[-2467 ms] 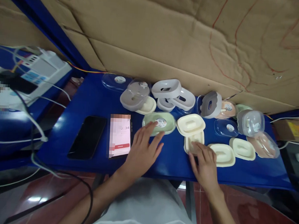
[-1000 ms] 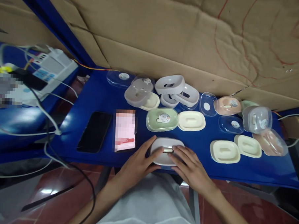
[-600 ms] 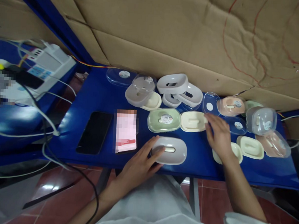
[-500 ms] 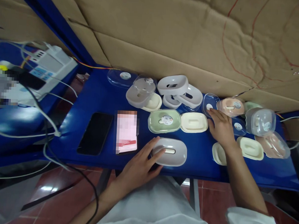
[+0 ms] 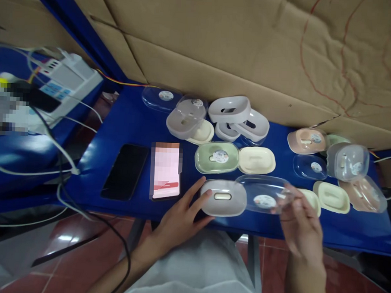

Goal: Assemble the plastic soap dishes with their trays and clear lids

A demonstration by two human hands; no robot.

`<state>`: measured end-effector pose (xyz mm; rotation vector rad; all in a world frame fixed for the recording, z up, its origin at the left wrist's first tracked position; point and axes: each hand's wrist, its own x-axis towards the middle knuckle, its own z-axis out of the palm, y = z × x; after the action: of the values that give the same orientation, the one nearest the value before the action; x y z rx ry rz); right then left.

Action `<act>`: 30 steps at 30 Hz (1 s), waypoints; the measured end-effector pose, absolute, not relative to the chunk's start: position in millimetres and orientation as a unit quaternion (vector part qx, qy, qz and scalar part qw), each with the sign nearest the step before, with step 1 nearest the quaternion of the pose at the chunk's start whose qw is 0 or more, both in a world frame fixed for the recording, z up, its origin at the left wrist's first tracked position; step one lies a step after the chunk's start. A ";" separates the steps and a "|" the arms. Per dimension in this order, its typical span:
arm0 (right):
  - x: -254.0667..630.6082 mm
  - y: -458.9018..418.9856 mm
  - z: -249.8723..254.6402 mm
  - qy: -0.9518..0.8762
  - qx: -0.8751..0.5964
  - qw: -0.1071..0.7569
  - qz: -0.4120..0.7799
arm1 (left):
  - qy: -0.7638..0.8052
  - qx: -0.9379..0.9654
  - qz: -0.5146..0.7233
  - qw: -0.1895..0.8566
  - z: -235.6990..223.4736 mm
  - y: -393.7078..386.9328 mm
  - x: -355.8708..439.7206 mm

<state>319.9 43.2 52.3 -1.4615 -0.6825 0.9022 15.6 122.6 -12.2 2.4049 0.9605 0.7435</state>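
Observation:
A grey soap dish [image 5: 236, 204] with a cream insert showing in its slot sits near the front edge of the blue table. My left hand [image 5: 182, 215] grips its left end, fingers and thumb spanning the corner. In my right hand [image 5: 304, 227] is a clear plastic lid [image 5: 255, 183] with a round label, pinched at its right end. The lid is tilted beside the dish, its left edge overlapping the dish's right end. Behind them lie a green soap dish [image 5: 201, 157] under a clear lid and a cream soap tray [image 5: 257, 160].
Grey dish parts [image 5: 229, 109] are piled at the back. To the right are cream trays [image 5: 332, 198], a lidded peach dish [image 5: 307, 140] and another clear lid [image 5: 304, 166]. Two phones, one dark [image 5: 125, 171] and one lit [image 5: 166, 171], lie left. Cardboard [image 5: 203, 39] stands behind; cables [image 5: 53, 149] hang left.
My right hand has picked up the clear lid from the back of the table and brought it forward and towards me, beside the grey soap dish. My left hand stays on the dish.

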 end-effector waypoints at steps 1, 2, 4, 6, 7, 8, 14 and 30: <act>310.6 41.1 46.4 -0.280 -0.639 0.583 0.417 | 0.348 0.872 0.268 0.218 -12.3 122.4 15.6; 302.7 40.6 39.8 -0.277 -0.646 0.566 0.431 | 0.346 0.874 0.266 0.213 -12.1 122.4 15.7; 291.0 42.2 26.8 -0.305 -0.665 0.539 0.416 | 0.340 0.880 0.260 0.208 -11.0 123.0 15.8; 283.0 44.5 17.4 -0.371 -0.698 0.503 0.349 | 0.335 0.884 0.253 0.206 -10.4 123.6 15.7; 279.8 45.3 14.7 -0.411 -0.713 0.477 0.308 | 0.334 0.885 0.249 0.207 -10.5 123.7 15.5; 277.2 45.9 13.5 -0.455 -0.723 0.444 0.272 | 0.334 0.886 0.246 0.209 -11.0 123.6 15.3; 273.9 46.4 18.5 -0.625 -0.690 0.327 0.165 | 0.351 0.872 0.247 0.237 -16.3 121.1 13.9; 302.3 56.3 21.8 -0.860 -0.476 0.158 0.096 | 0.337 0.856 0.228 0.319 -10.0 126.9 14.7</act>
<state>302.3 56.3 21.8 -1.3625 -2.4587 0.2736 14.7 126.9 -10.0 2.2516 0.8871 0.5995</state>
